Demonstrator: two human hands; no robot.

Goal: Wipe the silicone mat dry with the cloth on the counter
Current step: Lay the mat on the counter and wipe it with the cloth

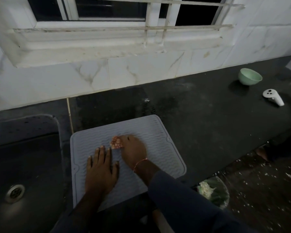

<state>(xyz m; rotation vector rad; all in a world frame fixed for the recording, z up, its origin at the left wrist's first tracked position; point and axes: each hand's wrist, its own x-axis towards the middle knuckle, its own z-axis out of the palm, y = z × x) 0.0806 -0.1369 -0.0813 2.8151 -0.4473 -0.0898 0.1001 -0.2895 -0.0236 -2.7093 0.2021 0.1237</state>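
Observation:
A grey silicone mat (160, 132) with wavy ridges lies flat on the dark counter, just right of the sink. My left hand (102, 169) rests palm down on the mat's left half, fingers spread. My right hand (133, 149) is near the mat's middle, bunched over a small red-and-white patterned cloth (116, 143) and pressing it onto the mat. Most of the cloth is hidden under that hand. A thin thread band circles my right wrist.
A dark sink (23, 165) with a metal drain (15, 193) is at the left. On the counter to the right stand a pale green bowl (249, 76) and a white controller (273, 97). A bin with scraps (212, 190) sits below the counter edge.

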